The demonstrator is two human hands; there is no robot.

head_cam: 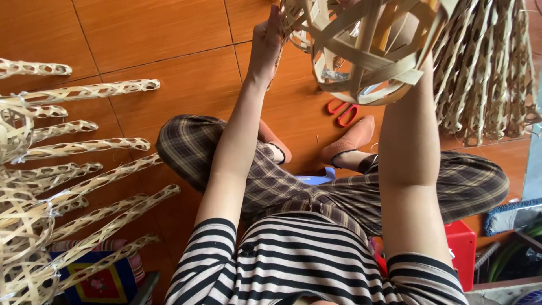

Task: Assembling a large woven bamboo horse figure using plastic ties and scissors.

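Over orange tiles (169,34), left hand (265,48) grips basket (361,51) (woven).

Counted in view: one round open-weave basket of pale bamboo strips (361,53), held up. One pair of red-handled scissors (341,110) on the floor. Two tan slip-on shoes (345,141). One red plastic box (463,251). About a dozen long woven bamboo tubes (96,90) fan out at left; their exact number cannot be told. Two hands, the left hand (265,48) showing, the right hidden behind the basket.
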